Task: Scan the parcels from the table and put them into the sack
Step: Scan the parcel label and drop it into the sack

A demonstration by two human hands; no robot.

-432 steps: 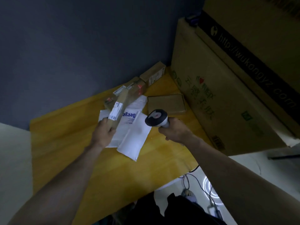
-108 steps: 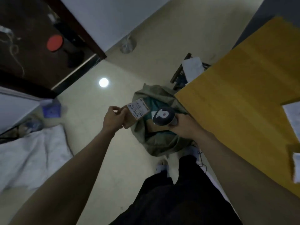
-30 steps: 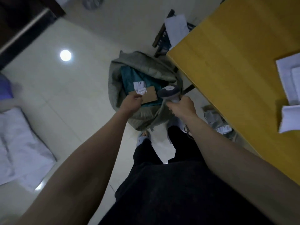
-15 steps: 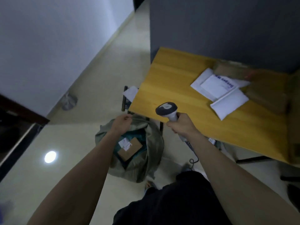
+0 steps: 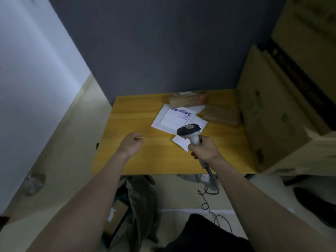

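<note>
A yellow wooden counter (image 5: 138,160) stands in a corner against a dark grey wall (image 5: 163,42). White mailer parcels (image 5: 177,118) and brown cardboard parcels (image 5: 221,115) lie at its far side. The left hand (image 5: 131,145) hovers loosely curled, holding nothing; the right hand (image 5: 204,150) grips a grey handheld scanner (image 5: 190,132). An olive sack (image 5: 143,200) sits on the pale floor (image 5: 60,142) below.

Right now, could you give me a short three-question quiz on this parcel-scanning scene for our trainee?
1. True or false: the left hand holds a parcel.
2. What does the right hand grip? A) barcode scanner B) white mailer C) sack
3. Fill in: the brown parcel with a white label lies in the ____ on the floor.

Key: 1 false, it is empty; 2 A; 3 sack.
</note>
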